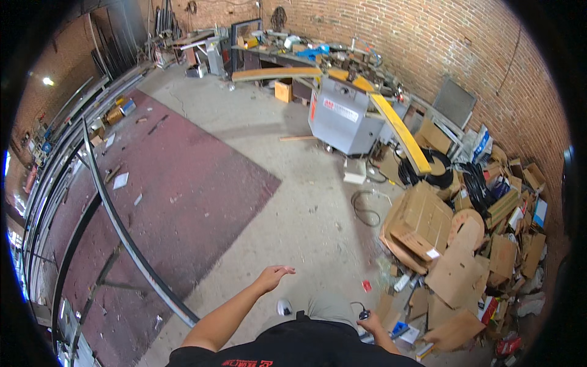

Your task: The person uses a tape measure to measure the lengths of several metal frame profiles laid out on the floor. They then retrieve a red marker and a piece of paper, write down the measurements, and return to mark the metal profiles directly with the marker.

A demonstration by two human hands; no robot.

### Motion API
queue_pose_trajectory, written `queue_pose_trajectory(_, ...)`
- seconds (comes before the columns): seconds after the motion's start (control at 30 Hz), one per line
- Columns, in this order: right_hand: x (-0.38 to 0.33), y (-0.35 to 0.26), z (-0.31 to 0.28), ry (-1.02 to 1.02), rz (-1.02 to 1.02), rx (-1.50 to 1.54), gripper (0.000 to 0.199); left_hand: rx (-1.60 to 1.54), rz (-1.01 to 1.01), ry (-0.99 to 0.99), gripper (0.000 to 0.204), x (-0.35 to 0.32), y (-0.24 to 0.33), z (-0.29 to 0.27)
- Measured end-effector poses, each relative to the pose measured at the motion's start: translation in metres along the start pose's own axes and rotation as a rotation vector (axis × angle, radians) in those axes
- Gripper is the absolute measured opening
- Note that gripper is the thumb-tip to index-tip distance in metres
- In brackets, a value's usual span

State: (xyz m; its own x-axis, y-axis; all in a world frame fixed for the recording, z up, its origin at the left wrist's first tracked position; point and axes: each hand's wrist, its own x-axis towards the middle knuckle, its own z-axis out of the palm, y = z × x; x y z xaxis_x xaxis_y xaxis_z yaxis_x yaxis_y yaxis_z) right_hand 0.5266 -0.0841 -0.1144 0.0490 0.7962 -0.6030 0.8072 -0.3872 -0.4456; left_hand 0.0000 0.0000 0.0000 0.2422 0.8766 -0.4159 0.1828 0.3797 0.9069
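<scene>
My left hand (274, 279) is held out in front of my body, over the bare concrete floor. Its fingers are stretched out and nothing is in it. Low at my right side, my right hand (370, 322) is closed around a small black object (364, 315) with a thin dark cord or loop on top. Its exact kind is too small to make out. Left of my left arm, a long grey metal profile (122, 229) runs from near my elbow toward the far left. One of my shoes (284, 307) shows below my left hand.
Ahead stands a grey machine (345, 119) with yellow arms (400, 131). Cardboard boxes (422, 220) and flattened cardboard (455, 272) are heaped on the right, beside a coiled cable (365, 211). A dark red mat (183, 177) covers the floor at left. A cluttered workbench (281, 58) lines the brick wall.
</scene>
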Motion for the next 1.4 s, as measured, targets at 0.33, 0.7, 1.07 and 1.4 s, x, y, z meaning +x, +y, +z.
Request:
queue_pose_trajectory(0.33, 0.228, -0.453, -0.034, -0.359, -0.281, 0.718, 0.072, -0.408, -0.131, 0.239, 0.065, 0.09, 0.106, -0.158)
queue_pose_trajectory(0.7, 0.351, -0.809, -0.057, -1.206, -0.92, 0.445, 0.059, -1.229, 0.168, 0.571, 0.068, 0.208, 0.179, -0.272)
queue_pose_trajectory(1.07, 0.513, -1.126, -0.003, -1.291, -1.04, 0.006, 0.079, -0.22, 0.014, 0.744, 0.042, 0.341, 0.218, -0.619)
queue_pose_trajectory(1.4, 0.672, -1.381, 0.021, -0.953, -0.933, 0.247, 0.073, -0.285, 0.005, 0.464, 0.048, 0.47, 0.299, -0.945)
